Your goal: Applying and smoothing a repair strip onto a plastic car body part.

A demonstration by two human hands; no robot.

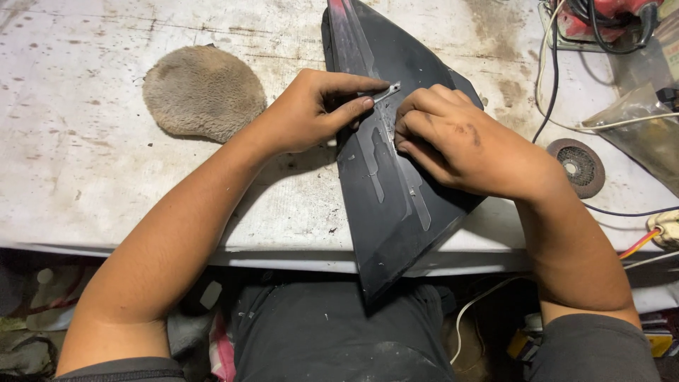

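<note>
A long black pointed plastic panel [385,212] lies on the stained white workbench [85,141], its tip hanging over the front edge toward me. Grey strips of decal run along its middle. My left hand [311,110] pinches a small thin metal blade [387,92] between thumb and forefinger, its tip on the panel's upper part. My right hand [453,138] rests on the panel just right of the blade, fingers curled and pressed down beside the strip.
A round tan wool polishing pad [204,90] lies at the back left. A dark abrasive disc [580,166] sits right of the panel. A red power tool [608,18] with black and white cables, and a plastic bag [647,124], crowd the back right corner.
</note>
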